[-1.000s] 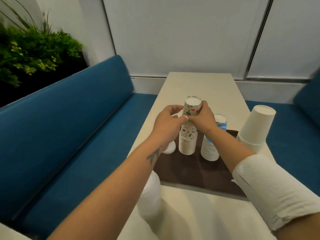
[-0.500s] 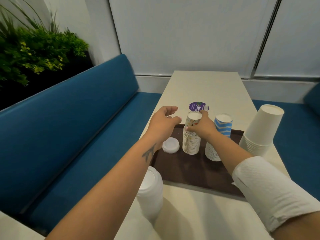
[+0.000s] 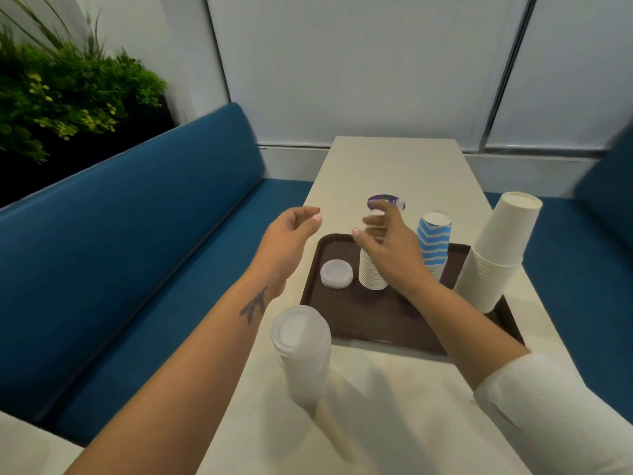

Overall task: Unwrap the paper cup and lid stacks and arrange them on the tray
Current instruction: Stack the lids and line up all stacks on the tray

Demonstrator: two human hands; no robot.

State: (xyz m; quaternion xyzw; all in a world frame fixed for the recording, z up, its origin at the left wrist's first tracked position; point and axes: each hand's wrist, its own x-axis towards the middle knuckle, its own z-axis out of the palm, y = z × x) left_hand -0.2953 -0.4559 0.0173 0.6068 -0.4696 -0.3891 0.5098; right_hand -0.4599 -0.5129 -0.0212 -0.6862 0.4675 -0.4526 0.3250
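Observation:
A brown tray (image 3: 356, 320) lies on the cream table (image 3: 394, 166). On it stand a short stack of white lids (image 3: 336, 274), a stack of patterned small cups (image 3: 370, 272) and a stack of blue-and-white striped cups (image 3: 433, 240). A tall stack of white cups (image 3: 496, 248) stands at the tray's right edge. A tall stack of white lids (image 3: 303, 351) stands on the table in front of the tray. My right hand (image 3: 390, 248) hovers in front of the patterned stack, fingers spread, holding nothing. My left hand (image 3: 287, 241) hangs loosely left of the tray, empty.
A purple-topped round thing (image 3: 386, 202) sits on the table behind the tray. Blue bench seats (image 3: 137, 241) run along both sides of the table. A green plant (image 3: 58, 94) stands at the far left. White panels close off the far end.
The patterned cups held a second ago now sit on their stack. My right hand has let go and drawn back with fingers spread. My left hand moved left, away from the stack.

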